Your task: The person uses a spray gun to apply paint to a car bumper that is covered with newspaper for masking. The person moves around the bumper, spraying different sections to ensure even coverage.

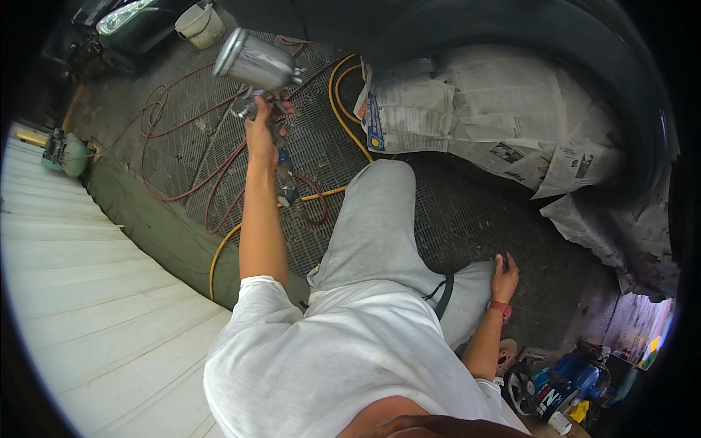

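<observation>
My left hand (262,139) is raised and closed around the handle of a spray gun (257,61) with a large silver metal cup on top. The gun is tilted, its cup lying over toward the upper left. Below the grip hang blue and metal fittings (289,191), with a dark red hose near them. My right hand (505,279) is low beside my right knee, fingers stretched out and holding nothing; a red watch (502,309) is on that wrist. In front of me stands a dark car body panel (467,25), with newspaper sheets (504,98) covering the wheel area under its arch.
Red hose (175,196) loops and a yellow hose (342,102) lie across the grated floor (292,252). A white bucket (199,26) stands at the far left, near another dark vehicle (120,36). White corrugated sheeting (95,292) borders the left. Cans and bottles (562,387) crowd the lower right.
</observation>
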`<state>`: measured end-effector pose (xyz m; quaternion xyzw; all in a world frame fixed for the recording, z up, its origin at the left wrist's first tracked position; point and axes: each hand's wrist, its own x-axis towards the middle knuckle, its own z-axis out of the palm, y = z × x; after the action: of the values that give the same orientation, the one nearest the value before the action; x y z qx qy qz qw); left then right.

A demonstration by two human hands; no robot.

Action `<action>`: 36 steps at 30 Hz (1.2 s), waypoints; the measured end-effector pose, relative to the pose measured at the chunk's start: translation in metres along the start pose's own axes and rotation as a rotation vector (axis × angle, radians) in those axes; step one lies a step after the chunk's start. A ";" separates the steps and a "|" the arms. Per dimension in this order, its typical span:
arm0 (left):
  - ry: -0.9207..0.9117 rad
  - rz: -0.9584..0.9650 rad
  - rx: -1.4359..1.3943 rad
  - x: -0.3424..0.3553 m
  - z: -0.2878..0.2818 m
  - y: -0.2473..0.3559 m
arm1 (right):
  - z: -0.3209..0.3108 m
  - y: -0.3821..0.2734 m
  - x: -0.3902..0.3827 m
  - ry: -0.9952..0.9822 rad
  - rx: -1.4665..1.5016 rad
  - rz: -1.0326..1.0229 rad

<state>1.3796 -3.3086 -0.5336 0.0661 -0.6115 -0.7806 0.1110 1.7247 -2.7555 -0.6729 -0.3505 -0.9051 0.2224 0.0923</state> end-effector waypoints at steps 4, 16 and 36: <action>0.265 0.160 0.042 0.018 0.001 0.015 | 0.006 0.012 0.001 0.031 0.041 -0.002; 0.111 0.261 0.186 -0.024 0.052 0.068 | -0.004 0.005 -0.004 0.052 0.090 0.002; -0.952 0.075 0.191 -0.169 0.242 0.070 | -0.070 -0.307 -0.017 0.016 1.055 -0.709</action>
<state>1.4920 -3.0542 -0.4121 -0.3105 -0.6654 -0.6599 -0.1596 1.5771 -2.9446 -0.4676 0.0617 -0.7342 0.5917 0.3272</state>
